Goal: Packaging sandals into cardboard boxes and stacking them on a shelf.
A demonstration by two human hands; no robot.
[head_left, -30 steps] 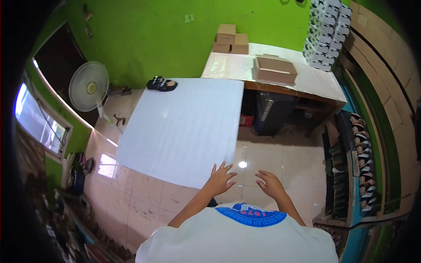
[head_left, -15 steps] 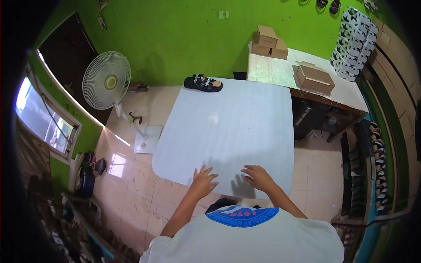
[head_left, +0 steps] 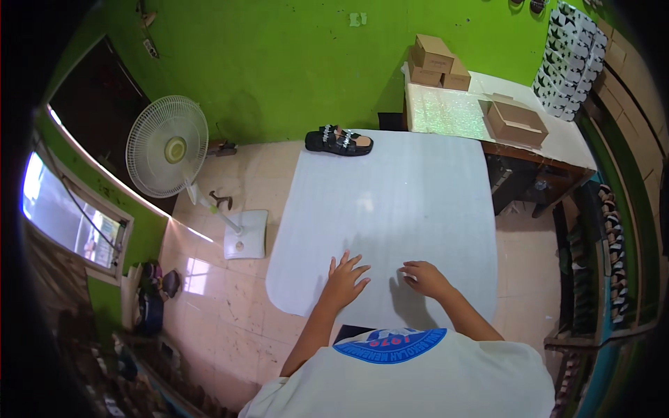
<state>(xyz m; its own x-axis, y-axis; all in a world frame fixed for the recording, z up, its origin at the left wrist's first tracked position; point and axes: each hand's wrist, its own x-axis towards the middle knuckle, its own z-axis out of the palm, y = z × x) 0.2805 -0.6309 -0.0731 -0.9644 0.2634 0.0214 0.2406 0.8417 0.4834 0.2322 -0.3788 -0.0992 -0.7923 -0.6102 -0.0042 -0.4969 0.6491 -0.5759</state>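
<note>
Both of my hands are over the near part of a white table (head_left: 390,188). My left hand (head_left: 343,282) is open with its fingers spread, and nothing is in it. To its right, my right hand (head_left: 426,280) is also empty, palm down, its fingers a little bent and pointing left. Whether either hand touches the tabletop, I cannot tell. At the far left corner of the table lies a pair of black sandals (head_left: 339,143) with decorated straps, well beyond the reach of both hands.
Left of the table stands a white pedestal fan (head_left: 167,146). At the back right, a desk (head_left: 446,111) bears brown cardboard boxes (head_left: 517,123) and a tall stack of black-and-white star-patterned boxes (head_left: 568,63). Shelves of footwear (head_left: 613,251) line the right side.
The view has shifted, so the table and sandals appear further right. My hands stay over the near part of the table; the right fingers look slightly more bent.
</note>
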